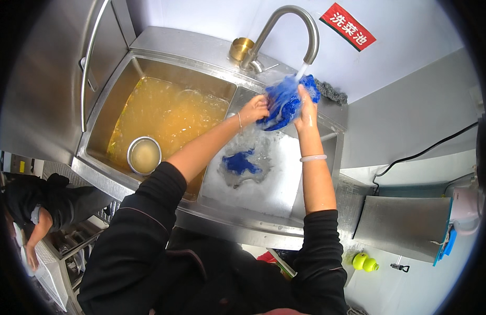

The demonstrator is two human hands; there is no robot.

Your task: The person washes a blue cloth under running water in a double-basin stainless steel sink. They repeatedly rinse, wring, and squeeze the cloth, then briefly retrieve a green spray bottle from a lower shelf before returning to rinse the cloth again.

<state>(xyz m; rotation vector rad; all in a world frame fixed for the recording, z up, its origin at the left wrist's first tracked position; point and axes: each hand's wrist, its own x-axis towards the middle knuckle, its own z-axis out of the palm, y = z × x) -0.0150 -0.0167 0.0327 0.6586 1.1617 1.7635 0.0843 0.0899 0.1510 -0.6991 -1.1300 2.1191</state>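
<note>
A wet blue cloth (284,106) is stretched between my two hands, under the stream from a curved steel faucet (311,47). My left hand (255,109) grips its left edge, the fingers partly hidden. On the other side, my right hand (307,108) holds it with the thumb on top. Both hands are above the right basin (282,173) of a stainless steel sink. Down in that basin is a blue patch (241,162), in or under foamy water; I cannot tell whether it is a second cloth or a reflection.
Cloudy yellowish water (168,106) fills the left basin, where a round metal bowl (144,156) sits near the front. Behind the sink are a brass-coloured cup (241,48) and a grey scouring pad (332,93). A co-worker (50,201) stands at left beside a white perforated basket (50,267).
</note>
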